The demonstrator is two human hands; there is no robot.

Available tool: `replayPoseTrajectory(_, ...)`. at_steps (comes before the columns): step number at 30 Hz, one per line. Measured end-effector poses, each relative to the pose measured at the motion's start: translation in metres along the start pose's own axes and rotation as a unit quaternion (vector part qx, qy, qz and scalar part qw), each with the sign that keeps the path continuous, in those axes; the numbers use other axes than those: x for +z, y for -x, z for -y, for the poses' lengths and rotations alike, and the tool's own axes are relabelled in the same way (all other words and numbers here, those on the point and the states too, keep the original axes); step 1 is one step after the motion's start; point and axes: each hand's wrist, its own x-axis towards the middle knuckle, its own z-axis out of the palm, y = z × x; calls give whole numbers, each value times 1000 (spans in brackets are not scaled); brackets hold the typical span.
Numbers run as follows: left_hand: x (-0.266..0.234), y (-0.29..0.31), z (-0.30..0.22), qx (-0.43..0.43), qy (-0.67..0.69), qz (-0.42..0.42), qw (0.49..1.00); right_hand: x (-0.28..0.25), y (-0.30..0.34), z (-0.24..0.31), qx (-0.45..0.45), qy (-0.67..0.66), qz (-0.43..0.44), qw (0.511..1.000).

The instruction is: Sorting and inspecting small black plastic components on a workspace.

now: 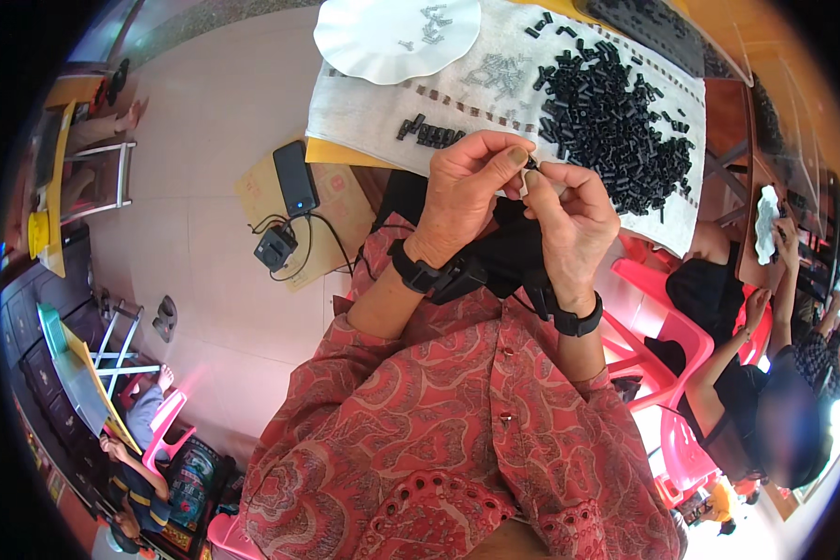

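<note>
Close together at the table's near edge, both hands pinch a small black plastic part (532, 163), mostly covered by the fingertips. My left hand (462, 187) grips it between thumb and forefinger. From the other side, the thumb and fingers of my right hand (569, 210) are closed on it. Just beyond lies a large heap of small black plastic parts (607, 131) on a white cloth (369, 117). A short row of black parts (427, 132) sits left of the hands, with small clear pieces (497, 73) farther back.
A white wavy-rimmed plate (359, 47) holds more clear pieces at the far left. On the floor, cardboard (261, 191) carries a black phone (295, 177) and a cabled black box (275, 247). A pink chair (667, 350) and other people at work are on the right.
</note>
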Motion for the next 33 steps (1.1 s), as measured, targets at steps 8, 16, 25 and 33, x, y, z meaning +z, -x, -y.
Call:
replayPoseTrajectory(8,0,2,0,8,-27,-12,1000,-1,1,1,19,0,19,1000)
replayPoseTrajectory(16,-5,-1,-12,17,-98,25,995,-4,2,1,-123,139,47,981)
replayPoseTrajectory(25,-7,-1,-7,-22,-20,58,998,-3,-4,9,-240,218,44,945)
replayPoseTrajectory(33,3,-3,-9,-33,32,42,998,-6,-9,4,-245,214,77,943)
